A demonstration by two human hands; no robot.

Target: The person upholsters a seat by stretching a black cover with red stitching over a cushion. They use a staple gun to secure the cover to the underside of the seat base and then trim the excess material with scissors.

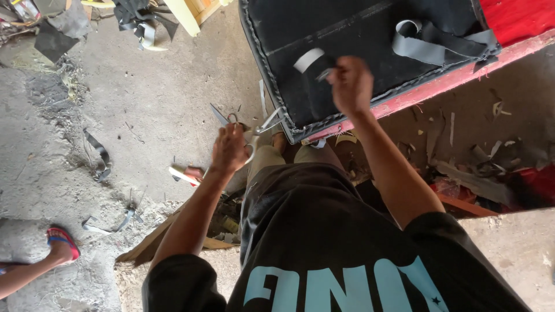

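Right hand (351, 86): closed in a pinch on the free end of a grey strap (309, 59), held above the black padded panel (347, 34). The strap end runs up and to the left from the fingertips, so its long axis lies diagonally across the panel's near corner. A second, looped length of grey strap (439, 46) lies well to the right of this hand on the same panel.

Left hand (229, 149): closed around the handles of a pair of scissors (245, 122). The blades appear to be parted, with tips pointing up and away from the hand, though the blade nearer the panel is partly lost against its edge.

Relation: the pinched strap lies up and to the right of the scissors, near but apart. The left hand is the nearer hand to the cut point; the right hand already holds the strap.

Below both hands: concrete floor (144, 98) with scraps. Another person's sandalled foot (62, 242) sits far left.
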